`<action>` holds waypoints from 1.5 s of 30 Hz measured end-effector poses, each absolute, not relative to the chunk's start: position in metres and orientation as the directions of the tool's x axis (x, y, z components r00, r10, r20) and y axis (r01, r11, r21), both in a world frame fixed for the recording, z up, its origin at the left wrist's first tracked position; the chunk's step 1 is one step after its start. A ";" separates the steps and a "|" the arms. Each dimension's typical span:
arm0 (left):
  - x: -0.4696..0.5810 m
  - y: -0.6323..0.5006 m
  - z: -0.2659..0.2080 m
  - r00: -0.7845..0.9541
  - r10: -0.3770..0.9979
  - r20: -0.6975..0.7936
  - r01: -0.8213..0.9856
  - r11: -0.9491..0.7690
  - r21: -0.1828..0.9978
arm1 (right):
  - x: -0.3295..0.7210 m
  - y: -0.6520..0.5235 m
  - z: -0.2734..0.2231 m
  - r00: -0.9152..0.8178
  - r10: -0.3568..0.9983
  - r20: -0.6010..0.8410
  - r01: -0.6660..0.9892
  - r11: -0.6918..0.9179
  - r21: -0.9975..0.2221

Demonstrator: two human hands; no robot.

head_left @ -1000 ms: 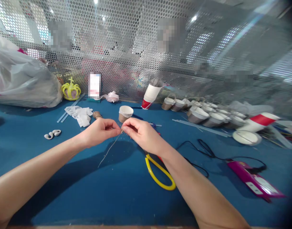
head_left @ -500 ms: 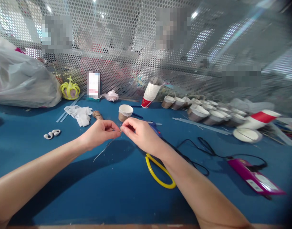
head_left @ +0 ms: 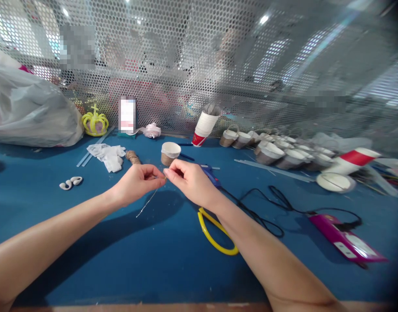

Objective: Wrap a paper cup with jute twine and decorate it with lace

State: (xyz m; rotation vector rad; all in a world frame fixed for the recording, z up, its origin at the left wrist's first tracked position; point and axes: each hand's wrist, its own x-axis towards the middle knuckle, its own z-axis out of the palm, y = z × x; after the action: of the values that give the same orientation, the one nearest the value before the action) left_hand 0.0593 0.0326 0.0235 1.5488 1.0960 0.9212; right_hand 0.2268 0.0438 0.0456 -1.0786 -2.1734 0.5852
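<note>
Fingertips pinched, my left hand (head_left: 138,184) and my right hand (head_left: 192,182) meet above the middle of the blue table. Between them they hold a thin string (head_left: 148,202), whose loose pale end hangs down below my left fingers. The part in the pinch is mostly hidden by the fingers. Just behind the hands stands a small cup (head_left: 171,154), white inside with a brown wrapped lower half. A ball of brown twine (head_left: 132,157) lies behind my left hand. Near my right wrist are a blue glue gun (head_left: 212,177) and scissors with a yellow handle (head_left: 215,242).
Wrapped cups (head_left: 267,154) crowd the back right, beside a tilted stack of paper cups (head_left: 205,128). A black cord runs to a purple power strip (head_left: 345,240). At left are white earphones (head_left: 70,183), a crumpled white cloth (head_left: 108,156), a yellow crown (head_left: 95,121) and a plastic bag (head_left: 33,104).
The string's loose end has swung slightly up and to the right. Both hands keep their pinch in nearly the same place.
</note>
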 end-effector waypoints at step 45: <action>0.059 0.030 0.027 0.316 0.948 0.043 0.195 -0.109 0.975 | 0.229 0.048 0.048 -0.497 0.838 0.226 0.363 0.437 -0.823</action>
State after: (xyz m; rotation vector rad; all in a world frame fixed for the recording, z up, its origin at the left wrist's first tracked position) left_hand 0.0589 0.0296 0.0273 1.5527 1.0794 0.9172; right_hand 0.2293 0.0479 0.0480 -1.0053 -2.0554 0.9625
